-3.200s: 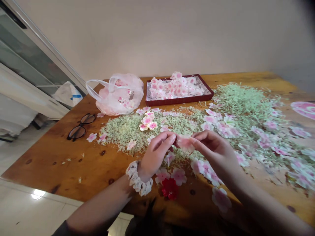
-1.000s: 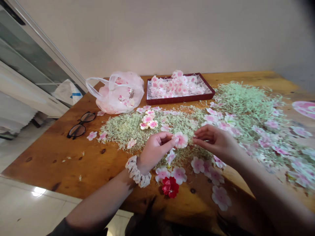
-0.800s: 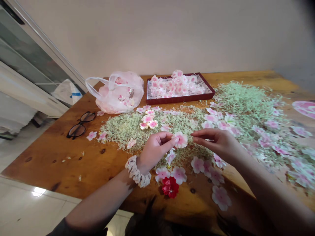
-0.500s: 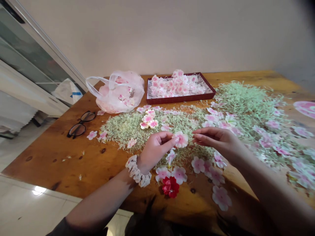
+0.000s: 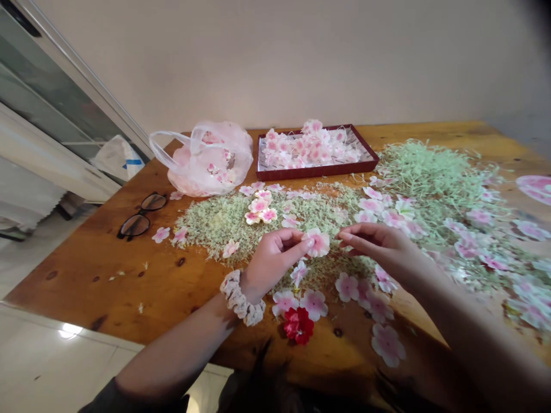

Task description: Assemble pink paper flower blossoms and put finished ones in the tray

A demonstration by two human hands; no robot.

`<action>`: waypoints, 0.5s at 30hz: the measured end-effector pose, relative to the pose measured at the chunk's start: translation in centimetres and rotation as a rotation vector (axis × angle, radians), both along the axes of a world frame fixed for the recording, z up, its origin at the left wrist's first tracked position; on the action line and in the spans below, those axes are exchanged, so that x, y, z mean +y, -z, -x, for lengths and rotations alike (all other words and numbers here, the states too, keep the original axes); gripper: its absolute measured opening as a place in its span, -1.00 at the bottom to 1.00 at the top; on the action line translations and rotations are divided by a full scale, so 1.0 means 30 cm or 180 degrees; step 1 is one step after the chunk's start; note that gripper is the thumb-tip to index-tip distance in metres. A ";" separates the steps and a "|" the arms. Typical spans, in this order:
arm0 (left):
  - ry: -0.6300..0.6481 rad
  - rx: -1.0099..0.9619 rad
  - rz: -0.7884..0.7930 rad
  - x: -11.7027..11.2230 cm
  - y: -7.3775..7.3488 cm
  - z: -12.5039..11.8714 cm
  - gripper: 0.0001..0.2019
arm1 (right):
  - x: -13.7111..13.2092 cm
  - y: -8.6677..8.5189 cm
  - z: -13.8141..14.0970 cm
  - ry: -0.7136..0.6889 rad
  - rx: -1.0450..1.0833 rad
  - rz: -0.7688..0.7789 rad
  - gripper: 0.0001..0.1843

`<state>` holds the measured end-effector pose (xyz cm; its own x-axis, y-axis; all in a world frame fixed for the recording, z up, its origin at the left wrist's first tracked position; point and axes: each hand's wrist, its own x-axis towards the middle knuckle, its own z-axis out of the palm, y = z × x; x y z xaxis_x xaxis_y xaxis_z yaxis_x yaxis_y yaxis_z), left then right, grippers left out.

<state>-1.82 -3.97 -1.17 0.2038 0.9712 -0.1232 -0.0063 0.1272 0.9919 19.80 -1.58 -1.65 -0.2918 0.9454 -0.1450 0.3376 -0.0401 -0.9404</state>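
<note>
From my remote view I have a knotty wooden table (image 5: 81, 281) under everything. Along its far side sit a dark red tray (image 5: 316, 170) and, just beside it, a translucent plastic bag (image 5: 206, 172). Black-framed glasses (image 5: 138, 218) lie near the left edge, while pale green shredded fibre (image 5: 424, 172) spreads across the top, scattered with pink artificial blossoms (image 5: 346, 287) and one red blossom (image 5: 298, 325).

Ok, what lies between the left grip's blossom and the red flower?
The head view shows a small pink blossom on pale green shredded fibre, between the blossom in the left hand and the red flower.
</note>
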 end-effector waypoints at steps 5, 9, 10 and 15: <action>-0.0098 -0.0003 -0.0045 0.005 -0.006 0.005 -0.76 | -0.021 -0.010 0.022 -0.0772 -0.1168 -0.1194 -0.84; -0.0110 0.0091 -0.0092 0.006 -0.008 0.006 -0.76 | -0.041 0.000 0.045 -0.1036 -0.1752 -0.1657 -0.89; -0.0104 0.0107 -0.0111 0.006 -0.007 0.006 -0.76 | -0.042 0.005 0.048 -0.1066 -0.1796 -0.1677 -0.90; -0.0087 0.0136 -0.0172 0.006 0.001 0.004 -0.78 | -0.035 0.013 0.049 -0.1026 -0.1580 -0.1480 -0.90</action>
